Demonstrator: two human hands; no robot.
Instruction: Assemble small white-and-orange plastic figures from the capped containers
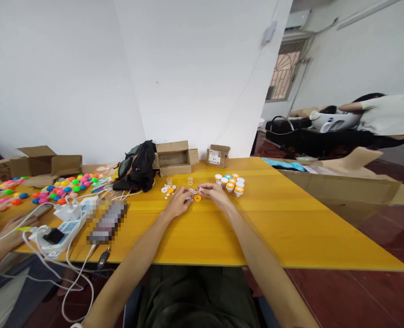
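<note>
My left hand (178, 203) rests on the table with curved fingers around small white pieces; what its fingertips hold is unclear. Between finger and thumb, my right hand (216, 193) pinches a small white piece (200, 189). Dark-spotted white pieces (194, 192), looking like dice, lie between the hands. Close to both sits an orange round lid (197, 198). A small clear jar (190, 181) stands just behind, with another clear jar (169, 181) to its left. White and orange lids (167, 190) lie beside my left hand. Several lidded jars (229, 184) are grouped beyond my right hand.
Open cardboard boxes (173, 158) and a black bag (138, 166) line the wall side. Left are colourful balls (63, 187), a power strip (68, 228) with cables, a phone (109, 222) and another person's hand (17, 232). A person (388, 114) leans over at far right.
</note>
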